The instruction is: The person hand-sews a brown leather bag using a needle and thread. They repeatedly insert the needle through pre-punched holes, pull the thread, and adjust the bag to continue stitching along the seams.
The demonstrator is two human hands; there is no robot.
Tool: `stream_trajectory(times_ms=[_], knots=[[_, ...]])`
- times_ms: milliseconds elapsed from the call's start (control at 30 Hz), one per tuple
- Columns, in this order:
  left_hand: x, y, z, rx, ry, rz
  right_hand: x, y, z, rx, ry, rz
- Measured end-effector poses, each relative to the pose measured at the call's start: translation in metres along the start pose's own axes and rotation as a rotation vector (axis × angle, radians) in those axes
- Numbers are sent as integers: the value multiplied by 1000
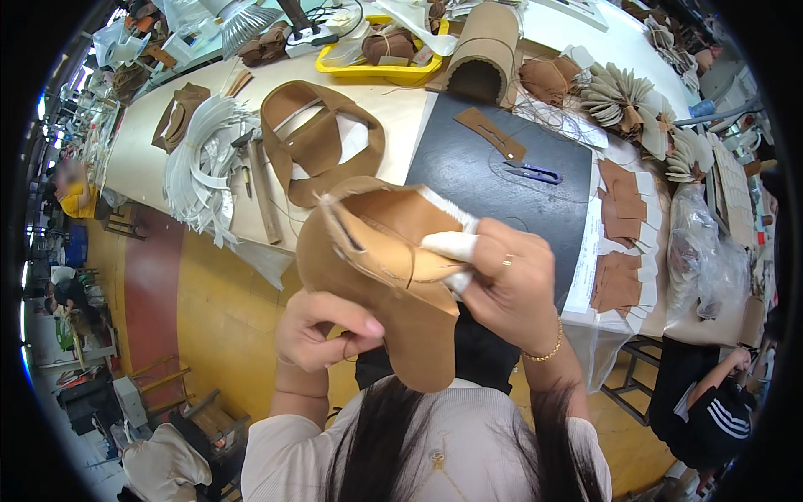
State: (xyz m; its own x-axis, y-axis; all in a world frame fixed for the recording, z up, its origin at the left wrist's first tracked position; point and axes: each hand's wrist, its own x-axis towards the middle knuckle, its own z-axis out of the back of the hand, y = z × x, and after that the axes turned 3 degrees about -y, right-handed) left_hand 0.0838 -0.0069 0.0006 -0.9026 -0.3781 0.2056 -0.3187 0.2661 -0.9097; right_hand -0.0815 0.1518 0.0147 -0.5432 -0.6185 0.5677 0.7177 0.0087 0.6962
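Note:
In front of my chest is a brown suede piece (393,326), shaped like a shoe upper, with a tan lining and a stitched opening facing up. My right hand (510,284) grips its right edge between thumb and fingers; white covers wrap some fingertips. At its lower left side is my left hand (330,330), thumb and forefinger drawn together beside the suede. Whatever those fingers pinch is too small to make out. A similar brown suede piece (368,130) with white inner patches lies on the table beyond.
Blue-handled thread snips (533,172) and a brown cut-out strip (489,134) lie on the black mat (452,188). Left of it are a hammer (263,197) and a bundle of white strips (201,167). Brown patches (619,280) lie right; a yellow tray (381,74) stands behind.

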Motion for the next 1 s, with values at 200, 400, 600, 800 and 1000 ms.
stream_trajectory(times_ms=[200, 400, 600, 800, 1000], knots=[[5, 18, 8, -243, -187, -253, -18, -8, -13, -27, 106, 153], [18, 10, 15, -469, -12, -350, -41, -15, -7, 241, 95, 256], [43, 1, 6, 285, -460, -233, -56, -21, -5, 656, -23, -424], [45, -1, 12, 114, -148, -72, -37, -55, 29, -112, -61, -823], [52, 8, 12, 370, -159, -79, -42, -24, 24, 520, -375, -595]])
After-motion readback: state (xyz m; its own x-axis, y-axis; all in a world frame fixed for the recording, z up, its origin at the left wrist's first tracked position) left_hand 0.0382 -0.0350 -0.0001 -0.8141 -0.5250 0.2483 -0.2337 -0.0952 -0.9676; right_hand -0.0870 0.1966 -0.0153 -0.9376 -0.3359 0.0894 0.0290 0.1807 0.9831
